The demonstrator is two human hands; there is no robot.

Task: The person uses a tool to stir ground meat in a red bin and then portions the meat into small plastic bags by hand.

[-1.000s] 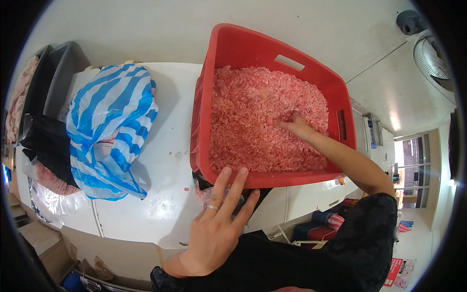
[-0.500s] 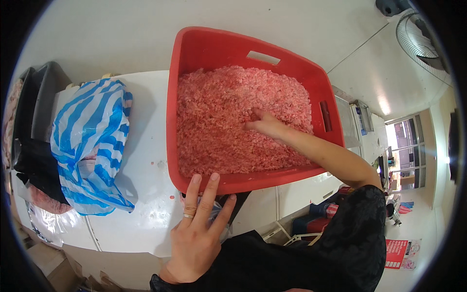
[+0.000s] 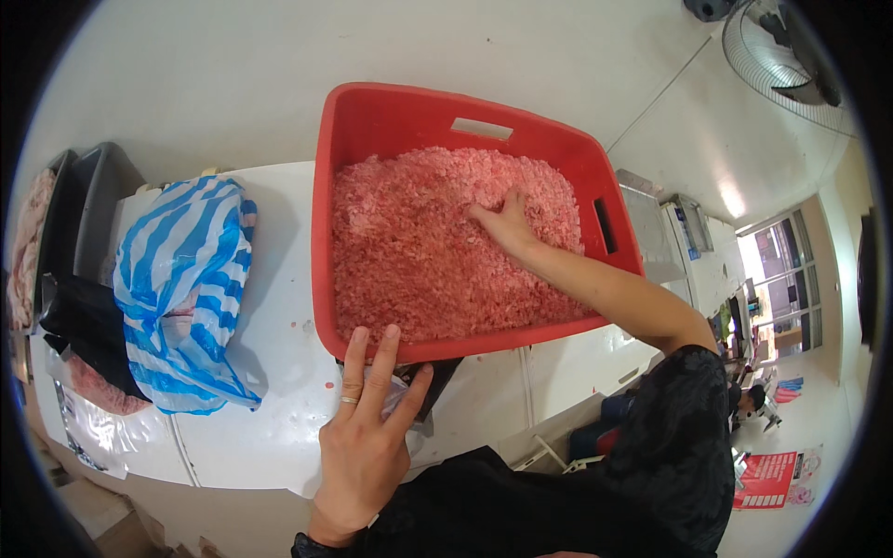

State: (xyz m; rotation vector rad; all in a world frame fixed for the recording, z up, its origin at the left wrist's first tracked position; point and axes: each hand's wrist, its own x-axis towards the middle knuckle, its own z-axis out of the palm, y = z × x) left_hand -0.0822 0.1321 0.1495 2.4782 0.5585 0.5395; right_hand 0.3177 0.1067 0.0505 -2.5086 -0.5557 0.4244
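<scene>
A red plastic bin filled with ground meat stands in front of me. Over the bin's right side reaches my right arm. My right hand lies on the meat right of the middle, thumb and fingers apart, some fingertips partly hidden in the meat. At the near rim, my left hand rests with its fingers spread, their tips over the edge, and a ring on one finger. Behind those fingers, something dark with clear plastic is partly hidden below the bin.
Left of the bin, a blue-and-white striped plastic bag sits on the white table. Beyond it are a black bag, a grey tub and more meat. A fan shows at the upper right.
My right hand has turned so its fingers point farther away from me, with the thumb apart. My left hand stays at the near rim. The whole view has shifted slightly.
</scene>
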